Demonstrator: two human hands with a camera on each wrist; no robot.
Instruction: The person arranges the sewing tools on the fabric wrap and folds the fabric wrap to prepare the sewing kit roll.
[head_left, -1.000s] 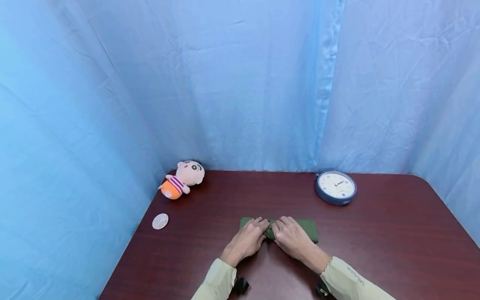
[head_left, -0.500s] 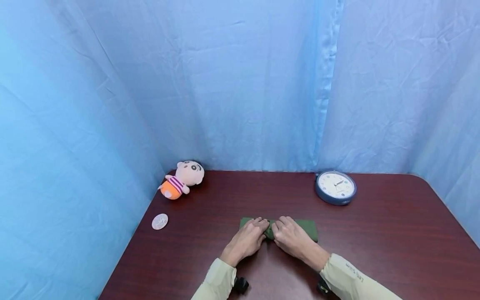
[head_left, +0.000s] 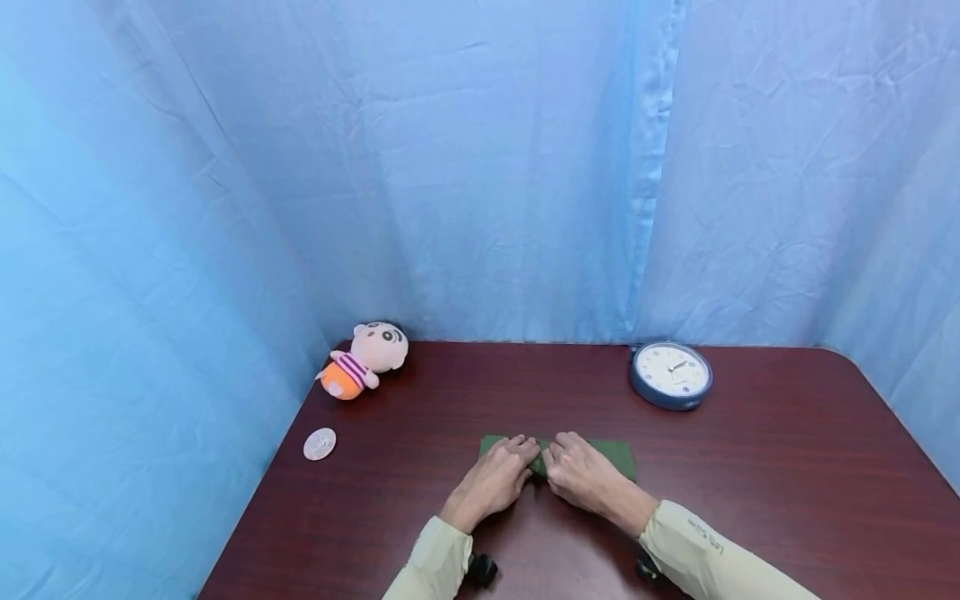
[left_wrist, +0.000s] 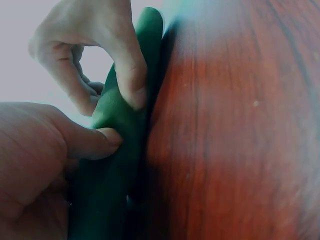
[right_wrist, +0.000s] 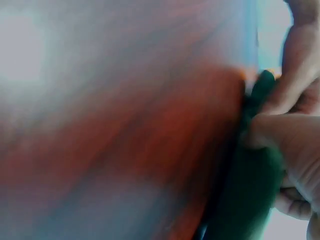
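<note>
A soft green oblong item [head_left: 618,458], folded or flat like a fabric pouch, lies across the table in front of me; its exact kind is not clear. My left hand [head_left: 495,477] pinches it just left of its middle. Close by, my right hand [head_left: 583,472] grips it right of the middle, fingers curled over the far side. In the left wrist view both thumbs press the near face of the green item [left_wrist: 112,112], which bulges between them. The right wrist view is blurred, but the right thumb lies on the green item [right_wrist: 250,185] there. Fingers hide its middle.
A plush doll [head_left: 360,360] lies at the table's back left corner. Nearer, by the left edge, is a pale round disc [head_left: 320,444]. A blue-rimmed clock [head_left: 672,375] lies face up at the back right. Blue curtains [head_left: 487,183] surround the dark red table [head_left: 750,483].
The right wrist and sleeve have risen slightly and swung a little outward. Both hands keep their hold on the green item, which stays in nearly the same place.
</note>
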